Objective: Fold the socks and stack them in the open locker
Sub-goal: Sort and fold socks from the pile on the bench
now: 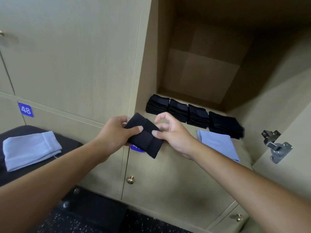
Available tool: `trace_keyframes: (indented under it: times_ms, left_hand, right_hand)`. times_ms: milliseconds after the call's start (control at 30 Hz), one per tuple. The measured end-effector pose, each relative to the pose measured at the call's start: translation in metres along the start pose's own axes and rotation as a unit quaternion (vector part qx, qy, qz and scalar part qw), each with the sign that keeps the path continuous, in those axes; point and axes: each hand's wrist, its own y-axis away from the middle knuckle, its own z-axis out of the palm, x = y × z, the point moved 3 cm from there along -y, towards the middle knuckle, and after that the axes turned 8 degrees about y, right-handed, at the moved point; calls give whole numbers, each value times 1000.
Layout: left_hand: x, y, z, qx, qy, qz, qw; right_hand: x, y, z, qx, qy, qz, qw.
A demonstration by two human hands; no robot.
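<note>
A folded black sock (144, 142) hangs in the air in front of the open locker (198, 78). My left hand (116, 135) grips its left side, thumb on top. My right hand (170, 132) pinches its right edge with the thumb, the index finger raised and curled. Several stacks of folded black socks (193, 113) sit in a row on the locker floor. A folded light blue sock (218, 145) lies in front of the right stack. More light blue socks (30, 148) lie on a black bench at the left.
The black bench (70, 140) stands below closed locker doors, one labelled 48 (26, 109). A metal hinge (274, 145) sticks out on the open door at the right. Brass knobs (130, 179) are on the lower doors.
</note>
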Motion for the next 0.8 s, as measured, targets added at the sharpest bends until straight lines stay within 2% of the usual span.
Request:
trace_keyframes:
  times_ms: [200, 400, 600, 800]
  left_hand:
    - [3, 2, -3, 9, -83, 18, 996]
    - [1, 8, -13, -4, -145, 19, 989]
    - [-9, 18, -29, -23, -250, 35, 967]
    - [-11, 22, -41, -26, -285, 40, 957]
  right_hand:
    - [10, -8, -24, 140, 26, 4, 990]
    - [25, -40, -52, 261, -94, 72, 958]
    - [12, -79, -59, 334, -142, 78, 929]
    - [17, -109, -56, 362, -134, 81, 919]
